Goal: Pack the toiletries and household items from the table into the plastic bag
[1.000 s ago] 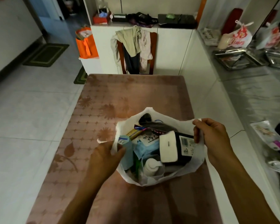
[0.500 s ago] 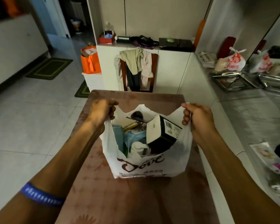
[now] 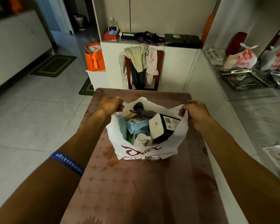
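A white plastic bag (image 3: 145,151) with red lettering stands upright on the brown patterned table (image 3: 136,191). My left hand (image 3: 111,104) grips its left handle and my right hand (image 3: 195,113) grips its right handle, holding the mouth wide apart. Inside I see a dark box with a white end and barcode (image 3: 162,126), a light blue pack (image 3: 137,126), a white pump bottle (image 3: 141,139), a yellow tube (image 3: 130,116) and a dark rounded item (image 3: 138,105) at the back.
A chair draped with clothes (image 3: 141,67) stands at the table's far end before a white cabinet (image 3: 176,65). An orange bag (image 3: 94,56) sits to its left. A steel counter (image 3: 257,102) with trays and a filled plastic bag (image 3: 242,59) runs along the right.
One second ago the bag lay slumped with my hands at its rim. My hands have since taken the handles and pulled the bag upright; it has stayed up and open.
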